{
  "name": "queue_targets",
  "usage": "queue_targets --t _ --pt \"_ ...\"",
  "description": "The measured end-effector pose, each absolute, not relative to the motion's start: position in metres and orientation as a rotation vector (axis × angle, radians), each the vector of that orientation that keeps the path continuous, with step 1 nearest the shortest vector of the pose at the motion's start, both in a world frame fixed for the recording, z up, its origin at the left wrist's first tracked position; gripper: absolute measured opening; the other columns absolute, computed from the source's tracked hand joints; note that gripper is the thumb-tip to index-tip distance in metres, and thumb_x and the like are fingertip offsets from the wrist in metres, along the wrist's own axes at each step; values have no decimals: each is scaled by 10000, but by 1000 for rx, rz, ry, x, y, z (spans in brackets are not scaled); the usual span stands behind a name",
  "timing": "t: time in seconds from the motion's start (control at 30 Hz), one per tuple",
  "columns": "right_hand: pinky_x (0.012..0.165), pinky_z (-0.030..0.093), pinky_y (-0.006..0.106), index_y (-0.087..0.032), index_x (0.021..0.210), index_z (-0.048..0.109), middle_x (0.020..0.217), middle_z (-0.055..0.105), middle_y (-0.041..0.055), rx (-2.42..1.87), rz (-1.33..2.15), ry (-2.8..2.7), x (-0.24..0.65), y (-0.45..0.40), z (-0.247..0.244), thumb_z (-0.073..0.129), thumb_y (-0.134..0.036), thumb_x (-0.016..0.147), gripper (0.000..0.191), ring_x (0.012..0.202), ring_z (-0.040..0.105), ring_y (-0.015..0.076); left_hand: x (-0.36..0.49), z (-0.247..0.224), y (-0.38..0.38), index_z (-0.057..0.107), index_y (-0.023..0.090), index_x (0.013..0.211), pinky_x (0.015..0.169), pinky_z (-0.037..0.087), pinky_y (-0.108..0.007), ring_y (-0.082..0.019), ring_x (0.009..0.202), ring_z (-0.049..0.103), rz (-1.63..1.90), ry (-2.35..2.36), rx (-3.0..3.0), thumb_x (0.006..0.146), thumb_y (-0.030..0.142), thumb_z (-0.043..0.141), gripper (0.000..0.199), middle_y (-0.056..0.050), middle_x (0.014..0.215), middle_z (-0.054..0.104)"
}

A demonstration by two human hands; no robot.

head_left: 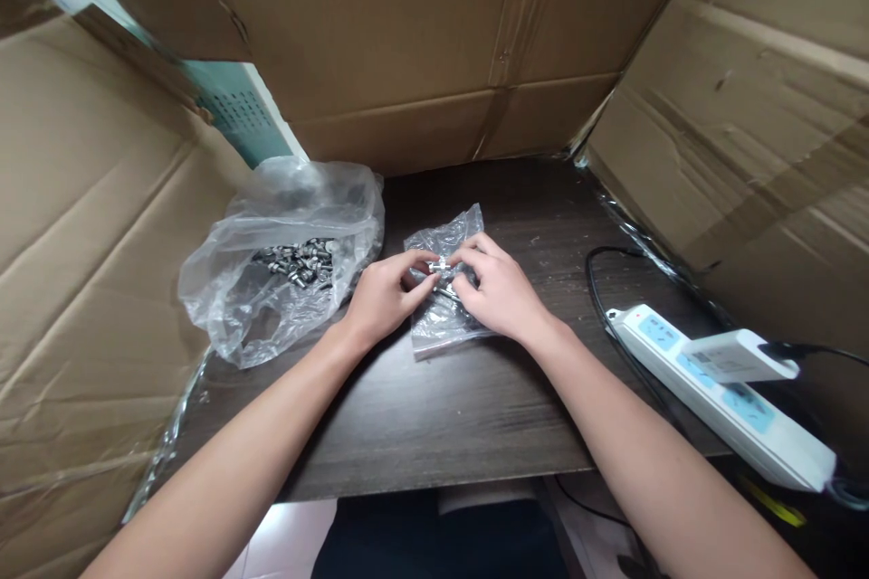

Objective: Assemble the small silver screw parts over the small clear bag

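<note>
A small silver metal bolt (440, 265) lies crosswise between my two hands, above a clear plastic bag. The thumb and fingertips of my left hand (390, 294) pinch its left end. From the other side, my right hand (499, 289) closes its fingers and thumb on the right end. Beneath them the small clear bag (434, 335) lies flat on the table, with some shiny metal pieces (448, 292) showing partly under the fingers. Whether a nut sits on the bolt is too small to tell.
Left of my hands, a large open clear plastic bag (231, 289) holds a heap of metal bolts (302, 264). A white power strip (794, 452) with a plugged-in adapter (737, 357) and a black cable (592, 280) lies at right. Cardboard walls (407, 27) surround the dark table (434, 430).
</note>
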State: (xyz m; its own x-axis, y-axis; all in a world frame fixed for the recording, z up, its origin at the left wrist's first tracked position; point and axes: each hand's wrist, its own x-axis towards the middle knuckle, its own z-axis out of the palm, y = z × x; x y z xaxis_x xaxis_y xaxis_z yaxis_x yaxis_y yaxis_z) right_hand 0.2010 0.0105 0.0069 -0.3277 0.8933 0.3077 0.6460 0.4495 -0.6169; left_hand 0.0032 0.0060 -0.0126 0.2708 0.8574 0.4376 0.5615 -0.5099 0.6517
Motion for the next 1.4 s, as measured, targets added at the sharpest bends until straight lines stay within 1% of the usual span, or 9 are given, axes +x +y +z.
queue_targets --t 0.1,0.23,0.43,0.63,0.8,0.9,1.1,1.27,1.4 --pt "764 479 359 -211 979 693 1103 628 58 -1287 503 -2052 201 11 6 536 -170 868 196 849 608 187 3 -12 6 713 186 1119 661 535 -215 -102 645 660 1107 1278 2195 922 267 693 215 -17 896 748" --pt "732 476 338 -217 1001 693 1097 630 53 -1202 523 -2028 200 11 6 523 -160 869 223 866 614 184 3 -12 5 714 196 1118 660 526 -208 -104 662 664 1100 1276 2210 914 260 704 214 -7 890 748" --pt "772 482 371 -191 1005 698 1125 631 71 -1316 488 -2103 199 11 5 533 -166 859 221 867 611 201 4 -12 5 710 182 1105 661 527 -203 -95 648 654 1117 1276 2194 918 267 704 206 -10 883 744" --pt "736 480 338 -218 1036 694 1114 629 56 -1189 519 -2042 199 10 7 520 -141 857 262 862 611 184 3 -12 5 712 188 1118 669 538 -210 -100 654 655 1111 1270 2192 918 270 703 216 -12 882 743" --pt "747 475 366 -193 997 696 1130 636 72 -1316 512 -2097 199 10 7 536 -165 856 216 809 600 180 3 -11 6 712 188 1109 663 543 -208 -97 645 653 1110 1283 2183 923 282 697 209 -13 886 743" --pt "729 474 354 -201 989 692 1118 636 64 -1272 530 -2051 200 11 7 530 -172 874 201 806 600 174 3 -12 6 710 186 1111 651 542 -209 -100 641 656 1112 1278 2184 920 280 698 214 -17 885 745" --pt "836 473 360 -199 951 667 1076 627 54 -1169 610 -2003 198 11 6 459 -185 951 208 940 622 190 4 -12 4 711 186 1114 651 533 -202 -99 655 662 1118 1268 2181 920 265 700 210 -12 887 747" --pt "801 468 347 -197 950 641 1059 618 58 -1145 643 -2019 196 11 4 506 -244 959 144 910 615 189 4 -11 3 711 190 1113 665 538 -201 -100 659 669 1133 1226 2204 918 252 700 205 -5 878 749" --pt "826 459 356 -195 886 623 1013 613 60 -1150 639 -2035 194 11 3 453 -264 996 214 905 615 194 3 -11 4 708 188 1113 670 545 -205 -100 645 667 1142 1210 2205 913 238 702 206 -5 872 749"
